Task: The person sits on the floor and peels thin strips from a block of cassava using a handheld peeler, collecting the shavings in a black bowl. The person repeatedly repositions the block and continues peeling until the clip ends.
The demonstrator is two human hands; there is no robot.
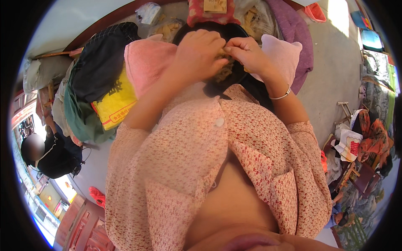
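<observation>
My left hand (201, 51) is curled over a black basin (237, 29), with brown stringy material (224, 70) at its fingers. Close against it, my right hand (249, 53) pinches thumb and forefinger together on a bit of the same material. A silver bangle (282, 94) circles the right wrist. More brown strands hang or lie below the fingers; the hands hide part of them and most of the basin's inside. A pink towel (150, 61) lies beside my left forearm, and a paler pink cloth (281, 56) beside my right wrist.
Beyond the basin is a red patterned cushion (201, 14) bearing a wooden block (215, 5). Plastic bags of tan strips (251, 20) flank it. At left lie dark clothing (100, 62) and a yellow printed bag (114, 103); a person (53, 153) sits farther out. Purple cloth (303, 59) drapes at right.
</observation>
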